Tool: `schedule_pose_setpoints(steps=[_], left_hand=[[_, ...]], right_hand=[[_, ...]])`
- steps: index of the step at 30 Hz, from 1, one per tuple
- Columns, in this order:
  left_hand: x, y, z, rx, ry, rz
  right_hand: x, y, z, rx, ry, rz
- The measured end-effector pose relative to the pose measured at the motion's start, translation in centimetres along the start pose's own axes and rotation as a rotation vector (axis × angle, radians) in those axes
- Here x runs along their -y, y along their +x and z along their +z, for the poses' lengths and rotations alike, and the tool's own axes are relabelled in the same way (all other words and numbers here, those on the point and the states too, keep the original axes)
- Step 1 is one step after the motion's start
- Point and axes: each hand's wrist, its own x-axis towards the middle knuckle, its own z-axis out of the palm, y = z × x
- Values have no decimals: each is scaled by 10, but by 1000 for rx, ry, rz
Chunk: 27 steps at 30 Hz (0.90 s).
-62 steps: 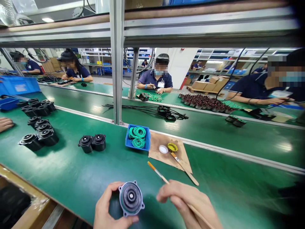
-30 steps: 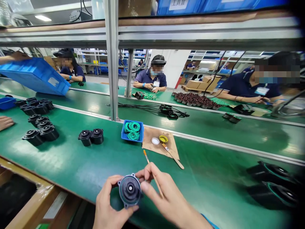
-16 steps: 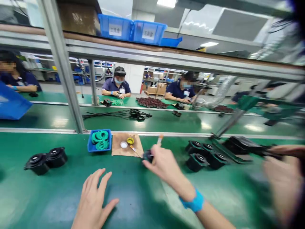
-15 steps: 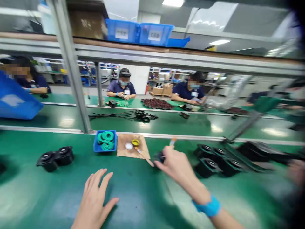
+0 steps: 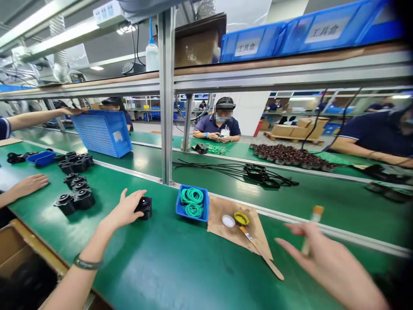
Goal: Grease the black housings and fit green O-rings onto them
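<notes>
Housing (image 5: 146, 209), black and round, is being met by the left hand (image 5: 126, 209), just left of the blue tray (image 5: 207, 209)! Thumb and fingers are set apart at its side; whether the grip is closed cannot be told, since the view is partly blocked by the hand itself. Over to the right, well apart from the tray, a small brush (image 5: 316, 216) is held upright in the right hand (image 5: 329, 258), thumb stretched wide. Green rings (image 5: 192, 196) are piled inside the tray, and just to its right a brown sheet (image 5: 216, 219) is spread, topped by a white lid (image 5: 228, 221), a yellow cap (image 5: 241, 218) and a flat brush (image 5: 247, 233), its handle extended past the edge. Far left of the tray, more black housings (image 5: 80, 198) are clustered; beyond it, black cables (image 5: 258, 174) are strewn, and a blue bin (image 5: 97, 135) is held tilted by a co-worker's hand (image 5: 72, 111).
</notes>
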Motion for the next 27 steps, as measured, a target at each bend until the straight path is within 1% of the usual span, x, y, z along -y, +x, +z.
schedule_pose_setpoints(steps=[2, 4, 5, 7, 9, 11, 12, 14, 17, 19, 22, 24, 27], left_hand=[[-19, -3, 5, 26, -54, 42], [-48, -17, 12, 62, -113, 90], [-64, -26, 17, 77, -141, 109], [-94, -46, 26, 91, -194, 129], [-116, -64, 35, 43, -293, 133], [-128, -78, 44, -17, -397, 154], [-132, -83, 49, -36, -447, 165], [-136, -91, 57, -53, -546, 154], [-141, -100, 66, -130, -678, 52], [-145, -103, 69, -173, -724, -4], [-151, -104, 70, -197, -734, -37], [-152, -104, 71, -240, -726, -51], [-150, -106, 73, -255, -676, -31]], right_hand=[[20, 17, 19, 151, 7, -68], [47, 37, 44, 327, -30, -164], [60, 47, 59, 376, -49, -202], [82, 67, 89, 440, -91, -229], [97, 83, 116, 493, -161, -228], [106, 92, 135, 532, -244, -205], [110, 95, 141, 545, -282, -190], [115, 95, 148, 567, -342, -166], [117, 90, 148, 594, -392, -153], [116, 88, 147, 599, -411, -147], [114, 89, 147, 597, -438, -142], [116, 89, 149, 604, -452, -144], [120, 89, 152, 618, -461, -146]])
